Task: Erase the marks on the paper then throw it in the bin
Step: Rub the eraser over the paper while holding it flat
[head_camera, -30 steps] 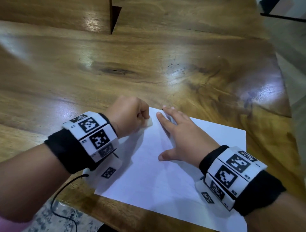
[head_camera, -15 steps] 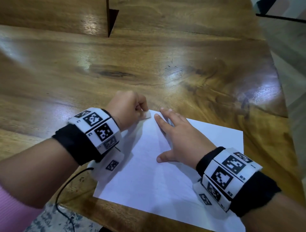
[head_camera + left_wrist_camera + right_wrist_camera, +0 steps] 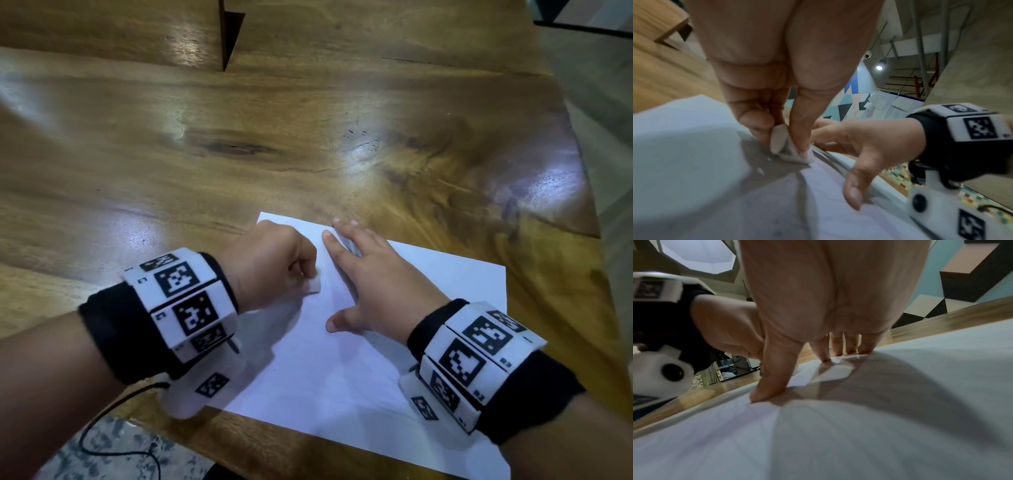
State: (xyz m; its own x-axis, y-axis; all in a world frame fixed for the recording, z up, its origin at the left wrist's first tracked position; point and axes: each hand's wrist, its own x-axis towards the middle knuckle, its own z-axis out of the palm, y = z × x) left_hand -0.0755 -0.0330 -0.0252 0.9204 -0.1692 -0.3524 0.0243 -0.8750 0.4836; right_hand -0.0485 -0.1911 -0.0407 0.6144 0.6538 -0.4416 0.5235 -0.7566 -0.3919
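A white sheet of paper (image 3: pixel 342 370) lies on the wooden table (image 3: pixel 239 154) near its front edge. My left hand (image 3: pixel 305 274) pinches a small white eraser (image 3: pixel 314 285) between thumb and fingers and holds it down on the sheet's left part; the left wrist view shows the eraser (image 3: pixel 780 142) touching the paper (image 3: pixel 694 162). A short dark mark sits just under the eraser. My right hand (image 3: pixel 363 284) lies flat on the sheet with its fingers spread. Its fingertips (image 3: pixel 824 356) press on the paper (image 3: pixel 859 434). No bin is in view.
The table's right edge (image 3: pixel 589 205) drops to the floor. A dark wedge-shaped gap (image 3: pixel 230 37) cuts into the tabletop at the back. A thin black cable (image 3: pixel 120 448) hangs off the front edge at the lower left.
My left hand has slid the eraser from the sheet's far left corner back toward me, further onto the paper. The right hand stays flat on the sheet.
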